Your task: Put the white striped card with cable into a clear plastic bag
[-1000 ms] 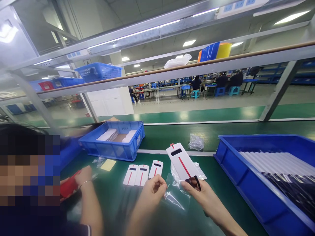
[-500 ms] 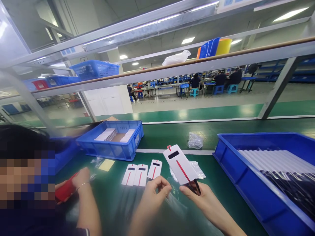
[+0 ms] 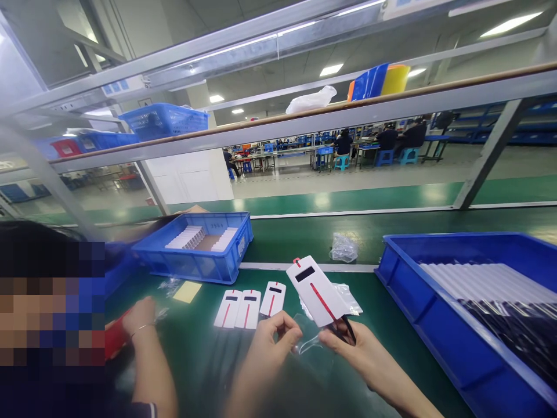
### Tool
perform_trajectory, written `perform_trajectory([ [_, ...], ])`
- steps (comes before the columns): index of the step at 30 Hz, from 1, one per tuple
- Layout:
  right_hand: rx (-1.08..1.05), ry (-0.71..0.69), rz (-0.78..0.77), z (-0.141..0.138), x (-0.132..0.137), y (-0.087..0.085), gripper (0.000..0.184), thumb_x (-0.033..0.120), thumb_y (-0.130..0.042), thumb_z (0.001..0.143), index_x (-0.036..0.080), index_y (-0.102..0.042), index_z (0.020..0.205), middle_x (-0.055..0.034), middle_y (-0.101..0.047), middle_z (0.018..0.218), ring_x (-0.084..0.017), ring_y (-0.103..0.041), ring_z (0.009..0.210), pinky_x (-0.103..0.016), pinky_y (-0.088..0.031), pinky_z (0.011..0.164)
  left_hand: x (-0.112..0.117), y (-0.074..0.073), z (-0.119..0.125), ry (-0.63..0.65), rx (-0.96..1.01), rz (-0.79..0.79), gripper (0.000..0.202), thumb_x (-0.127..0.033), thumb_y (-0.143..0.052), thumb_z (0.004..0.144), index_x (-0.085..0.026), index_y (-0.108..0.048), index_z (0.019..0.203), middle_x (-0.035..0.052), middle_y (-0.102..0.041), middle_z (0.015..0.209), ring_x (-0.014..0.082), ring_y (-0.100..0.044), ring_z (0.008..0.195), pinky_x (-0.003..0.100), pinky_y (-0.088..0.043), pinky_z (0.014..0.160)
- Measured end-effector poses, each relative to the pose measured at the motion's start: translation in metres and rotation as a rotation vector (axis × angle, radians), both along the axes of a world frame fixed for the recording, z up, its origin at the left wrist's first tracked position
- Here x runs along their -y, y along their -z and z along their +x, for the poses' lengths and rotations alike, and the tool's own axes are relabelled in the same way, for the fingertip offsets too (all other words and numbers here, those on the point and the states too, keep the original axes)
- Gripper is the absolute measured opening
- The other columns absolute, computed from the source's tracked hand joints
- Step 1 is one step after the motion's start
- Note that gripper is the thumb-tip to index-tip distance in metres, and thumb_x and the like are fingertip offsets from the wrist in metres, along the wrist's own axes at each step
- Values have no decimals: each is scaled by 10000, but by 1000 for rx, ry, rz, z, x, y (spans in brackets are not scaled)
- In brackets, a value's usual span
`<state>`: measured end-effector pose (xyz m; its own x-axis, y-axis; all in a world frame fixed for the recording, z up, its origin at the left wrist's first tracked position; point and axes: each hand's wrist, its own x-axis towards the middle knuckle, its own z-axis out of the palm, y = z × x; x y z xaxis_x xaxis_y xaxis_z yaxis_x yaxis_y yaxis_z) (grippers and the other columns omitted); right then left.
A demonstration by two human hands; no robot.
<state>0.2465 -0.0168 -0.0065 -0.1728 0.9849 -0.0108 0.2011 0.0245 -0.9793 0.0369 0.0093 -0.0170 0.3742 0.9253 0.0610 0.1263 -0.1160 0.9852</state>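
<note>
My right hand (image 3: 363,351) grips the lower end of a white flat device (image 3: 314,289) with a red stripe and a dark window, held tilted above the green mat. My left hand (image 3: 272,342) pinches the edge of a clear plastic film (image 3: 310,343) just below the device. Three more white devices (image 3: 246,306) lie side by side on the mat ahead of my left hand. More clear bags (image 3: 348,296) lie behind the held device.
A blue bin (image 3: 435,313) with rows of white devices stands at the right. A smaller blue bin (image 3: 195,264) stands at the back left. A crumpled bag (image 3: 343,248) lies behind. A co-worker's hand (image 3: 139,316) holds something red at the left, near a yellow pad (image 3: 187,291).
The held device has drifted slightly left and lower. My left hand has closed in on the clear film below it. The view has shifted a little.
</note>
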Motion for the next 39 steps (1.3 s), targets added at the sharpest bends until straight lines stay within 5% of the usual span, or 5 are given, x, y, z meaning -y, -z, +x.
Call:
perform_trajectory([
  [8, 26, 113, 28, -5, -2, 16, 432, 626, -692, 795, 224, -560, 707, 28, -545, 668, -185, -493, 654, -291, -397, 602, 12, 14, 18, -456, -136, 346, 177, -396, -591, 924, -229, -587, 867, 52, -596, 908, 227, -535, 863, 344, -428, 789],
  [22, -8, 114, 21, -5, 5, 16, 431, 664, -647, 830, 234, -663, 804, 20, -546, 588, -228, -579, 645, -325, -509, 661, 20, 8, 33, -264, 15, 90, 194, -345, -563, 928, -209, -554, 789, 8, -571, 782, 179, -549, 769, 282, -426, 717],
  [26, 15, 164, -24, 8, 4, 10, 445, 661, -617, 860, 225, -702, 831, 27, -522, 516, -229, -593, 594, -328, -530, 649, 22, 4, 33, -273, -33, 196, 209, -352, -557, 950, -209, -585, 800, 17, -584, 794, 179, -562, 774, 284, -449, 742],
  [32, 27, 110, -39, 13, 2, 5, 440, 616, -720, 788, 196, -710, 917, -56, -729, 911, -295, -668, 925, -329, -530, 802, 24, -1, 40, -184, -51, 323, 182, -337, -614, 925, -267, -657, 762, 45, -658, 806, 224, -618, 768, 330, -501, 720],
  [39, 75, 131, -12, 14, 0, 21, 368, 568, -690, 808, 207, -634, 765, -16, -677, 784, -254, -635, 785, -313, -497, 707, 25, 15, 41, -197, -109, 410, 213, -347, -518, 972, -279, -663, 831, 59, -635, 828, 233, -609, 773, 372, -515, 704],
])
